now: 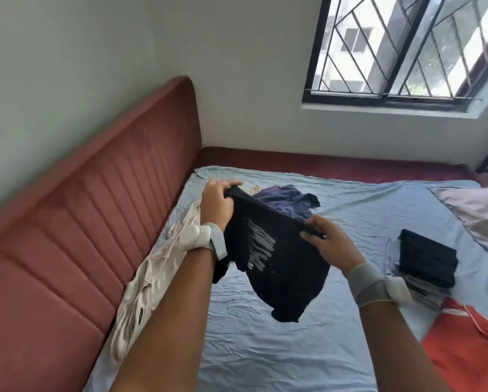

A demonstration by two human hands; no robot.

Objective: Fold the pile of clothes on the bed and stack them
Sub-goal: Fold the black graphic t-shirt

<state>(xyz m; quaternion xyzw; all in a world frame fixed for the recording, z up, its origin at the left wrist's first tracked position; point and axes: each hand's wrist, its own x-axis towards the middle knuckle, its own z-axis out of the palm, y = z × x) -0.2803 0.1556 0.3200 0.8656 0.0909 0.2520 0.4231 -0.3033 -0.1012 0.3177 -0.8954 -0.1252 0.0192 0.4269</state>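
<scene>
While stretched taut, black shirt between hands.

No text, brand, number or sign can be read here. The dark T-shirt carries a pale brushed print too smeared to make out, and the cream garment bears a small dark tag, too tiny to read.
</scene>
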